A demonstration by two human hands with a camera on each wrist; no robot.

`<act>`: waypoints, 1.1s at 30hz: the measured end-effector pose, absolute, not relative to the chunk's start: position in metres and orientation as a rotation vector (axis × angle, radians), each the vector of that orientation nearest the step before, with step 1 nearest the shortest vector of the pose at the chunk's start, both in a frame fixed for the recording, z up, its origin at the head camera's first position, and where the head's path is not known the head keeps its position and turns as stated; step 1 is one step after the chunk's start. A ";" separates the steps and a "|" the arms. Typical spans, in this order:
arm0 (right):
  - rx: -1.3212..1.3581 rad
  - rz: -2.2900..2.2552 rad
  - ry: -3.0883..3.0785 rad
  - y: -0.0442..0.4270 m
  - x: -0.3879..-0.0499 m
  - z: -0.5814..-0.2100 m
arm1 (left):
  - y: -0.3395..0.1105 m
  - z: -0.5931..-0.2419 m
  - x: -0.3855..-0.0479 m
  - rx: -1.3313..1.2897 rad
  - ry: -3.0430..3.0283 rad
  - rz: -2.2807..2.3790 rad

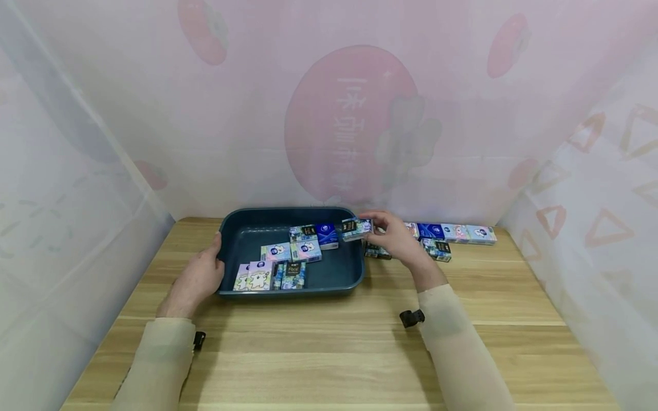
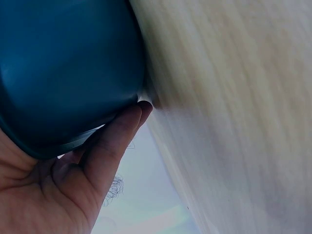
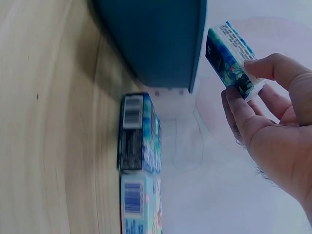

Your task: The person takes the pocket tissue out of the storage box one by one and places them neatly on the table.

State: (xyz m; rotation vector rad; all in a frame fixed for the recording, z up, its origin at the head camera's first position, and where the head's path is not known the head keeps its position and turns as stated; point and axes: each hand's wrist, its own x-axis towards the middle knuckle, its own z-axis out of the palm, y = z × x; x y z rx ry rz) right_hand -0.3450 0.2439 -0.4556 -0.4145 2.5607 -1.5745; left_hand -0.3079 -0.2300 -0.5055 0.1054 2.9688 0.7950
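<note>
My left hand (image 1: 197, 279) holds the left side of a dark teal plastic tray (image 1: 329, 292), its fingers (image 2: 114, 141) lying along the outer wall. Above the tray's right rim, my right hand (image 1: 393, 234) pinches a small blue-green floral tissue pack (image 1: 356, 228) between thumb and fingers. In the right wrist view that tissue pack (image 3: 234, 58) is tilted and apart from the tray wall (image 3: 156, 44). Inside the tray lie several tissue packs, among them a dark blue one (image 1: 327, 235), light blue ones (image 1: 306, 250) and a lilac one (image 1: 259, 276).
Right of the tray, a row of tissue packs (image 1: 456, 233) runs along the back of the wooden table (image 1: 308, 354). A floral pack (image 1: 436, 249) lies in front of the row, and another (image 1: 377, 251) sits beside the tray, partly behind my right hand. Printed curtains (image 1: 247, 142) surround the table.
</note>
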 end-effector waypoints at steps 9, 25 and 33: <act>-0.387 -1.629 2.559 0.274 -0.340 -0.455 | -0.231 -0.506 -0.309 0.097 2.964 0.791; -0.226 -1.660 2.591 0.328 -0.331 -0.454 | -0.229 -0.503 -0.307 0.105 2.975 0.773; -0.126 -1.701 2.572 0.352 -0.328 -0.453 | -0.229 -0.503 -0.308 0.097 2.972 0.772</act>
